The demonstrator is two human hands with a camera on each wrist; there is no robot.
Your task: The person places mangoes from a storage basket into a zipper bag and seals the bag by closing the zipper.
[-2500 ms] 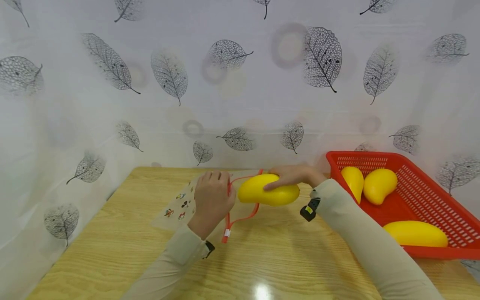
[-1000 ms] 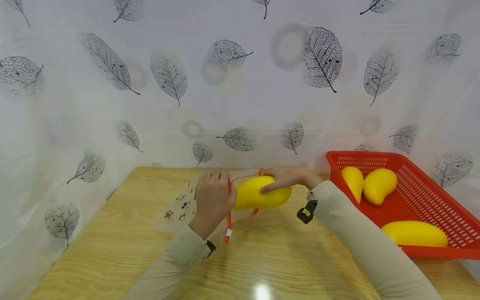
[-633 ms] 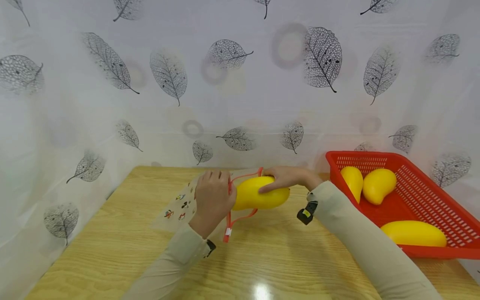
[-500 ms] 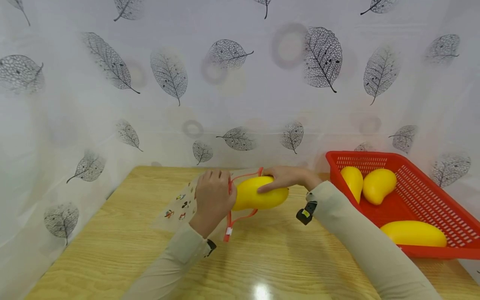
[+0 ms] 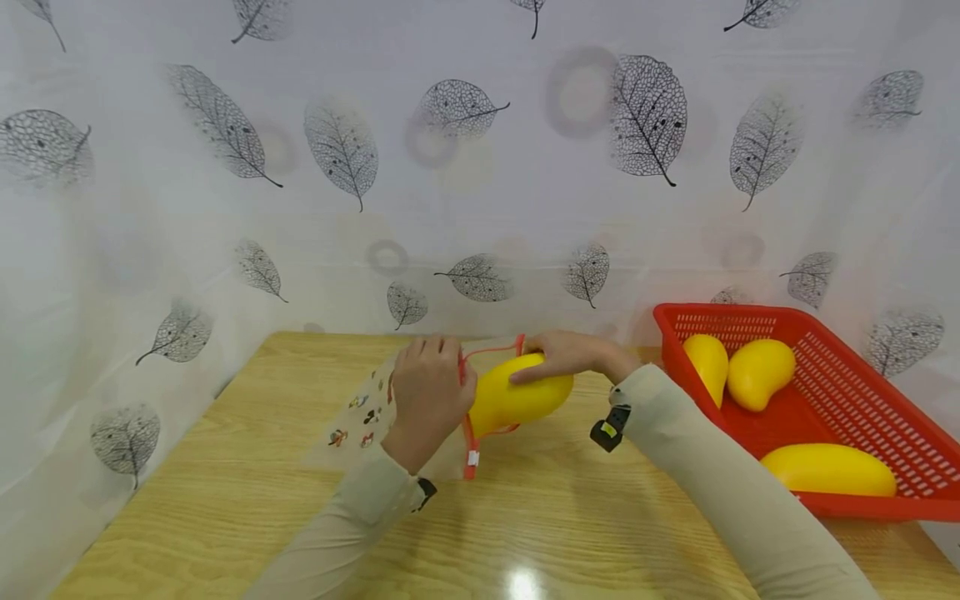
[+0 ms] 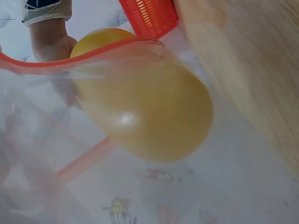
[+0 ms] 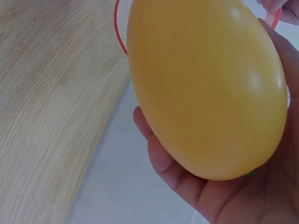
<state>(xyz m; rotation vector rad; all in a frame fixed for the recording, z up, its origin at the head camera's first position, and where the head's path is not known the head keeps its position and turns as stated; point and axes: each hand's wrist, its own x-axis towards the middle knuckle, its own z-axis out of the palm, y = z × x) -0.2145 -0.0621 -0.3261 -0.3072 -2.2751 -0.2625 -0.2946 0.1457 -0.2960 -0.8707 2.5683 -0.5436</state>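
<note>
A clear zip bag with small cartoon prints and a red zip edge is held up over the table. My left hand grips the bag at its red edge, fingers curled over it. With my right hand I hold a large yellow mango, thumb on the near side. The mango's left end is inside the bag's open mouth. Through the clear film in the left wrist view, most of the mango shows behind the red rim. The right wrist view has my fingers wrapped beneath the mango's rear end.
A red plastic basket stands at the right of the wooden table. Inside it are three more yellow mangoes, one of them near the front wall. A leaf-patterned curtain hangs behind the table.
My right hand has moved left, pushing the mango farther into the bag mouth and tilting its left end down. The bag's lower zip end has shifted slightly right. My left hand keeps its grip.
</note>
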